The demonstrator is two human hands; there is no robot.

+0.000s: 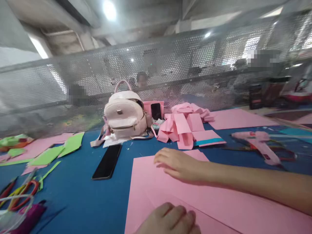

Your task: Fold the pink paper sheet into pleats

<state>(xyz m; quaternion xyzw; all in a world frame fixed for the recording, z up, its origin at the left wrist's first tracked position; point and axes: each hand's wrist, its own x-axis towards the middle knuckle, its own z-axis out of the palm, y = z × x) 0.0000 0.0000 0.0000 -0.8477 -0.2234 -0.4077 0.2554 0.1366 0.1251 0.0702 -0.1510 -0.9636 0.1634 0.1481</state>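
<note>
Large sheets of pink paper (209,195) lie overlapped on the blue table in front of me. My right hand (175,164) reaches in from the right and rests palm down near the far edge of the paper, its fingers a little bent and apart. Nearer to me, at the bottom of the view, my left hand (170,221) is over the sheets with its fingers curled under. What those fingers hold, if anything, is hidden, and part of this hand is cut off by the frame.
A black phone (107,162) lies left of the sheets. Behind stand a pale backpack (125,113) and folded pink paper pieces (184,126). A pink glue gun (262,143) lies right; scissors (25,191) and green paper (47,155) are left. A perforated metal screen (165,71) closes the back.
</note>
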